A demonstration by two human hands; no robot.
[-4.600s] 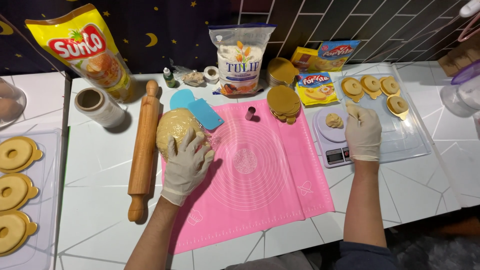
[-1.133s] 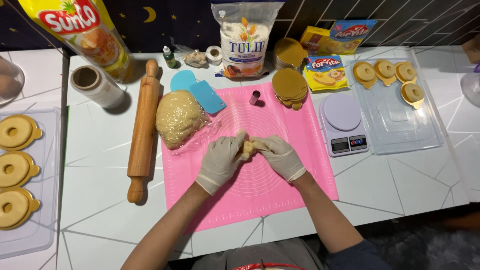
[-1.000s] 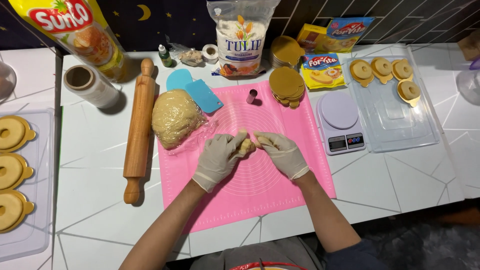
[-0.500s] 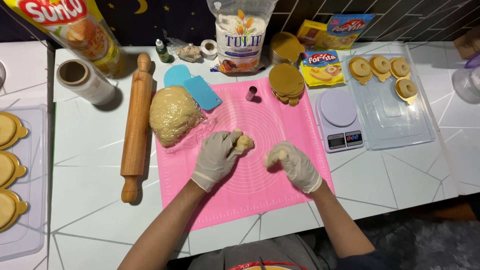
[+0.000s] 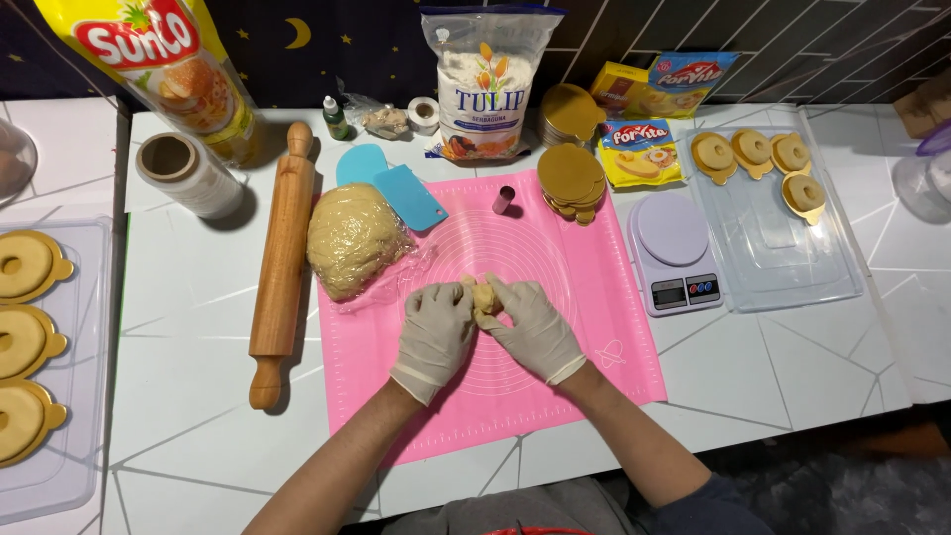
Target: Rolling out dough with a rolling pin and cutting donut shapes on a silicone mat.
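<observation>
Here the left hand [image 5: 433, 337] and the right hand [image 5: 532, 327], both gloved, are brought together over the middle of the pink mat [image 5: 584, 297], fingers closed round a small piece of dough [image 5: 483, 295] that shows only as a pale lump between the fingertips. The piece is held just above the mat, well apart from the big dough ball [image 5: 352, 240] lying in its clear wrap at the mat's left edge.

Shaping a lump this small likely goes best with light, even pressure from both palms, turning it so no side gets flattened or cracked. It would be wise to keep the work centred on the mat, clear of the rolling pin [image 5: 282, 258] on the desk [image 5: 188, 396] to the left and the little round cutter [image 5: 504, 199] further back. The scale [image 5: 674, 253] sits close on the right, with a clear tray [image 5: 783, 267] of gold cards beyond it.
</observation>
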